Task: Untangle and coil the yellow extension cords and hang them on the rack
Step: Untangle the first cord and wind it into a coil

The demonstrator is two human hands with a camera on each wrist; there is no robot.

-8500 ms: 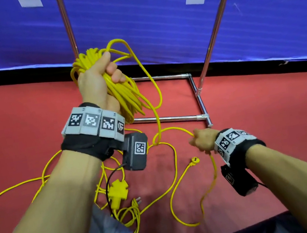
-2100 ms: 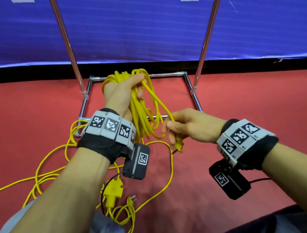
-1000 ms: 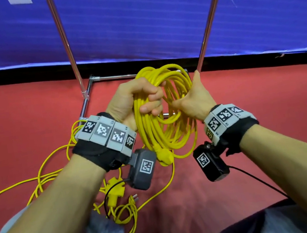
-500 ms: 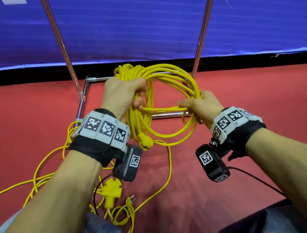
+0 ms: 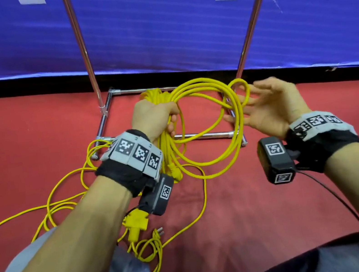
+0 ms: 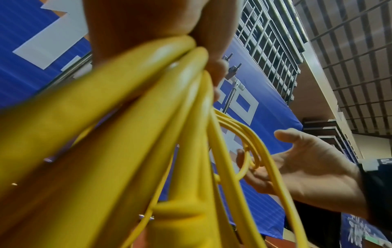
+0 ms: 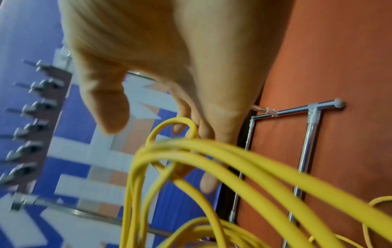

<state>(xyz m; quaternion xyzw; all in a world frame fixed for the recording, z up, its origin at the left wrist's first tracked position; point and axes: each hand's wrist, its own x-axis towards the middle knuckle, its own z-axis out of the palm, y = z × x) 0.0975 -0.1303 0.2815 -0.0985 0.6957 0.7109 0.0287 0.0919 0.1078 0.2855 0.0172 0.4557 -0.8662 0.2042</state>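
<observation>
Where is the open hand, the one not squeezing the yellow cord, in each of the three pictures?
Head view: the right hand is right of centre, fingers spread, touching the loops of the yellow cord coil.
Left wrist view: it reaches in from the lower right, palm open under the loops.
Right wrist view: it fills the top, fingers pointing down at the cord.
Shared landmark: the chrome rack, seen in every view.

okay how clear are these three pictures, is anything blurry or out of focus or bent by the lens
Head view: mostly sharp, the rack poles lean with wide-angle bend, slight blur on the right hand. Left wrist view: the coiled cord is too close and soft, the background sharper. Right wrist view: motion blur throughout, worst on the left side.
</observation>
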